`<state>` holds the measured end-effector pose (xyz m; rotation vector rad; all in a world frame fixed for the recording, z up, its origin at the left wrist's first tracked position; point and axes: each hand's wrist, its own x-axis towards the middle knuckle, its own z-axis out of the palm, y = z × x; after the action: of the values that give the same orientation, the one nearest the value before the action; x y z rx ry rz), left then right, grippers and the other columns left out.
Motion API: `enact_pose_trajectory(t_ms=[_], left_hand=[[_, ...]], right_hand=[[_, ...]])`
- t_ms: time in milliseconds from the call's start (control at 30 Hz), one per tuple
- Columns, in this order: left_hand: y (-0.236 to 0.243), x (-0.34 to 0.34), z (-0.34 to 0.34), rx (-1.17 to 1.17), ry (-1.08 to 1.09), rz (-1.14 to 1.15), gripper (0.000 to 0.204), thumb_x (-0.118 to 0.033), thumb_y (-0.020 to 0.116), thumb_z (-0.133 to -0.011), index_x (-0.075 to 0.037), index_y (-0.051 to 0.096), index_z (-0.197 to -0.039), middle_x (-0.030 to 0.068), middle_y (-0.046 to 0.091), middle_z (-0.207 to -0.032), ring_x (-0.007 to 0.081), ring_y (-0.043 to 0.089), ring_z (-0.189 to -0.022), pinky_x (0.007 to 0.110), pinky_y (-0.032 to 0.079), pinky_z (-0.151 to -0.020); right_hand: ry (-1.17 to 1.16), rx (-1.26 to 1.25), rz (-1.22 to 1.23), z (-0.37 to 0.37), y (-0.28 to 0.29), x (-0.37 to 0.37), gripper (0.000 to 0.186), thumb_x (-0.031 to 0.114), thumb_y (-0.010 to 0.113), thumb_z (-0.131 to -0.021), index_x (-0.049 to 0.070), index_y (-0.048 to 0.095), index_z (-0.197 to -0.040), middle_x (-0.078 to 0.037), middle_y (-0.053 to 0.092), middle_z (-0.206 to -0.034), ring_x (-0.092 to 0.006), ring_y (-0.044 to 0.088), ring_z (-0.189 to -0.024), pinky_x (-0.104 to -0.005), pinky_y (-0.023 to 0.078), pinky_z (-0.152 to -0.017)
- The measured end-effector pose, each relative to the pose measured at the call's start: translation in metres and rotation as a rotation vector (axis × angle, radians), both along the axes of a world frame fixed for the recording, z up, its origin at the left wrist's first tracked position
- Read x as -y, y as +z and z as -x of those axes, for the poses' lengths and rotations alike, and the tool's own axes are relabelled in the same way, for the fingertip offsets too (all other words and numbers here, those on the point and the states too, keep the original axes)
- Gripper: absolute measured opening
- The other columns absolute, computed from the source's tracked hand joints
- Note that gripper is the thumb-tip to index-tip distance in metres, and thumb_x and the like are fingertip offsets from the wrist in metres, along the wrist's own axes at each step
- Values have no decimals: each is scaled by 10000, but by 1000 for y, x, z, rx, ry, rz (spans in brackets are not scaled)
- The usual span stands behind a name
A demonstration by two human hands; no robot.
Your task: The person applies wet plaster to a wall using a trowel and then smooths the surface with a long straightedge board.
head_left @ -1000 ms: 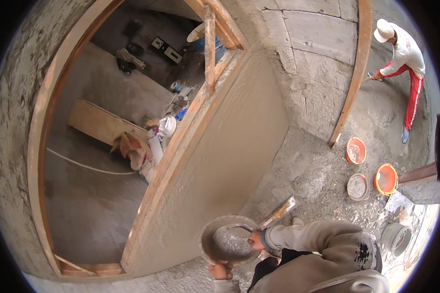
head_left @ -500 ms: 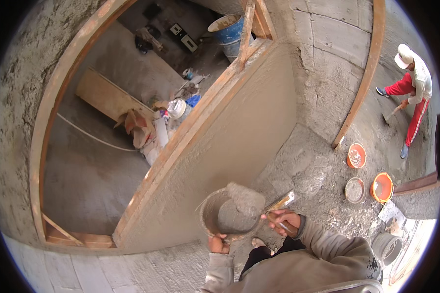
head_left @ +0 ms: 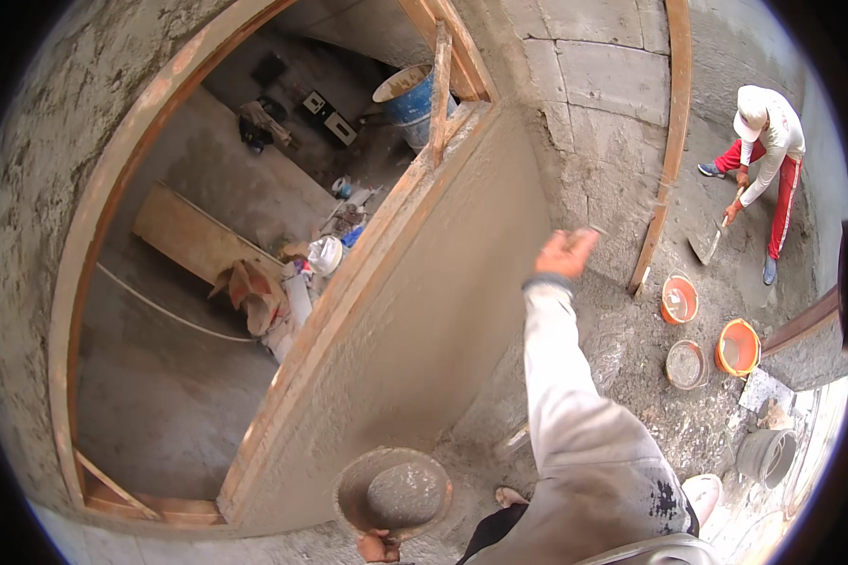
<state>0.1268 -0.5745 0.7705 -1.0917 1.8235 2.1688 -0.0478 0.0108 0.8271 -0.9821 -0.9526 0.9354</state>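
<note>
mortar pan [head_left: 393, 492] gripped at its rim by left hand [head_left: 379, 546]; right hand [head_left: 565, 252], grip unclear, raised at plastered wall [head_left: 424, 320].

orange buckets [head_left: 716, 330] on the floor (near a person shovelling [head_left: 763, 160]), blue barrel [head_left: 407, 94]

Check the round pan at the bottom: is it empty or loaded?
Loaded: the round pan, gripped at its rim by the left hand, carries a grey mortar heap.

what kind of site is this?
Likely a building site mid-plastering: a freshly rendered wall beside a wooden door frame, the left hand holding a mortar pan, orange buckets on rubble-strewn ground.
</note>
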Motion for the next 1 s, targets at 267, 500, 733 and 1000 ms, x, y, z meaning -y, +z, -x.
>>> enact_pose_trajectory(t_ms=[267, 500, 733, 1000], left_hand=[[46, 3, -36, 41, 176, 205, 359, 78, 493, -530, -21, 564, -868, 72, 559, -803, 236, 534, -690, 367, 458, -606], [11, -19, -27, -295, -28, 64, 316, 102, 507, -571, -69, 525, -836, 7, 494, -663, 126, 438, -501, 276, 362, -438], [37, 3, -2, -254, -145, -127, 336, 114, 499, -571, -58, 533, -857, -2, 524, -751, 130, 488, -636, 249, 399, -554], [15, 55, 26, 51, -329, -110, 586, 102, 490, -562, -106, 479, -1110, 32, 522, -967, 217, 515, -845, 363, 454, -651]], right_hand=[[2046, 225, -447, -143, -21, 228, 590, 89, 563, -763, 134, 373, -1319, -139, 604, -926, -208, 611, -774, -298, 501, -695], [2415, 914, 596, -194, -75, 348, 476, 110, 557, -767, 86, 454, -1231, -80, 581, -736, -150, 532, -475, -298, 426, -424], [2314, -112, 1284, -244, -59, 371, 468, 119, 483, -830, 12, 366, -1270, -85, 531, -806, -135, 503, -482, -241, 417, -398], [1826, -1174, 1146, -268, -12, 363, 626, 121, 484, -763, -10, 249, -1329, -110, 491, -849, -165, 493, -475, -270, 432, -406]])
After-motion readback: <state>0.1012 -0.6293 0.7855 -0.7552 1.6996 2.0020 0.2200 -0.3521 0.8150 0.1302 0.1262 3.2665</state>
